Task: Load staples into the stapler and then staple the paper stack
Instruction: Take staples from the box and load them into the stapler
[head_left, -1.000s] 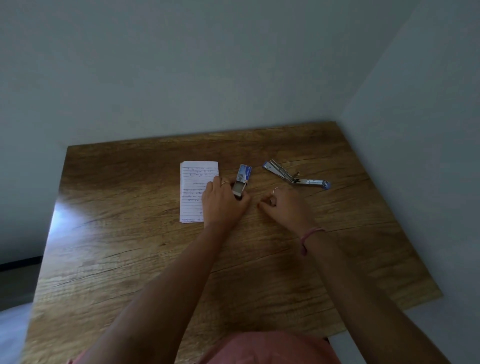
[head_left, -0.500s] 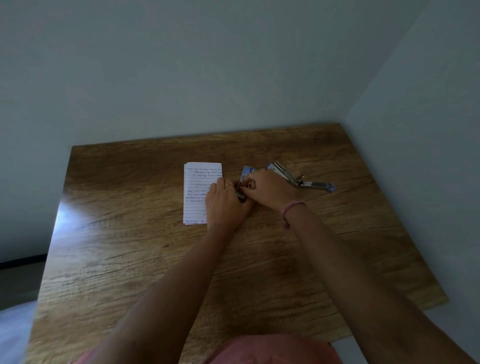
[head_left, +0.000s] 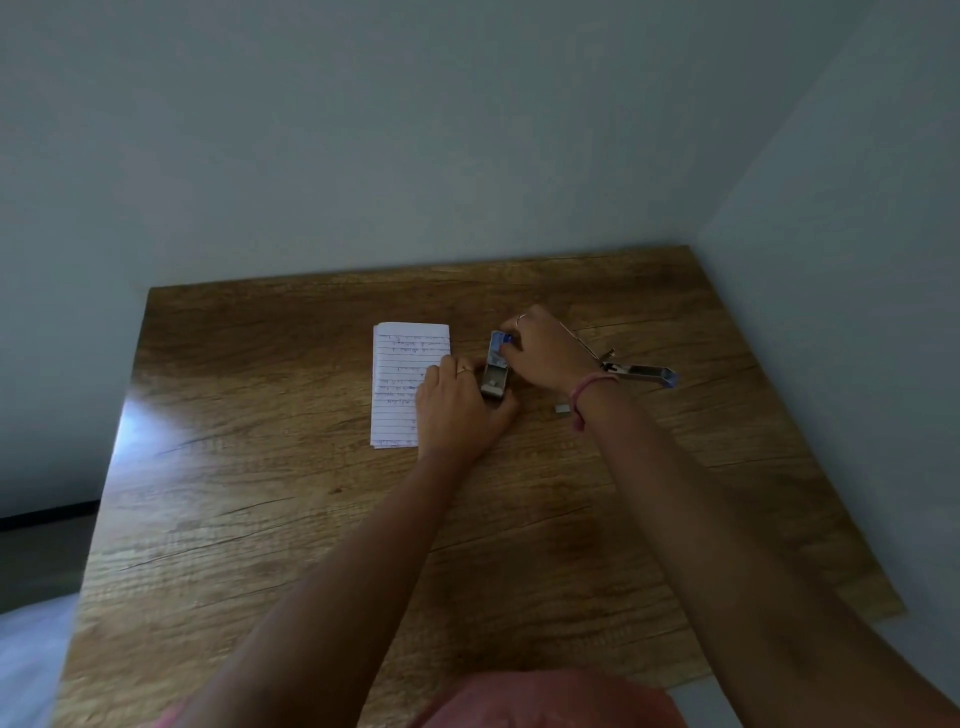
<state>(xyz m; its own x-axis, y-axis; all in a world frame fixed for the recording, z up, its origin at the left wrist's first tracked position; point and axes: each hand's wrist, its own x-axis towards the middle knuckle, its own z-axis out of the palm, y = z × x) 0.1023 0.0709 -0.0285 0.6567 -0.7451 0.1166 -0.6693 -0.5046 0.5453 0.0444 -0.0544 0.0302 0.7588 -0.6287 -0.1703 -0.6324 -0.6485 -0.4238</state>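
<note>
A: Item 1?
B: Staple box (head_left: 497, 366), small, blue sleeve with its grey tray slid partly out toward the person. On the wooden table (head_left: 270, 519), between both hands.

A: Item 2, the hands?
B: Left hand (head_left: 457, 410) curls round the near end of the tray and holds it; its heel overlaps the right edge of the paper stack (head_left: 400, 384). Right hand (head_left: 545, 353), fingers curled, grips the blue sleeve end. A pink band (head_left: 584, 392) sits on that wrist.

A: Item 3?
B: Stapler (head_left: 636, 370), metal, swung open flat, lying to the right of the box and partly hidden behind the right hand. No hand on it.

A: Item 4?
B: Paper stack: lined, handwritten sheets, flat on the table, left of the box.

A: Item 5?
B: 1 small pale strip (head_left: 562, 409) on the table beside the right wrist; too small to identify.
</note>
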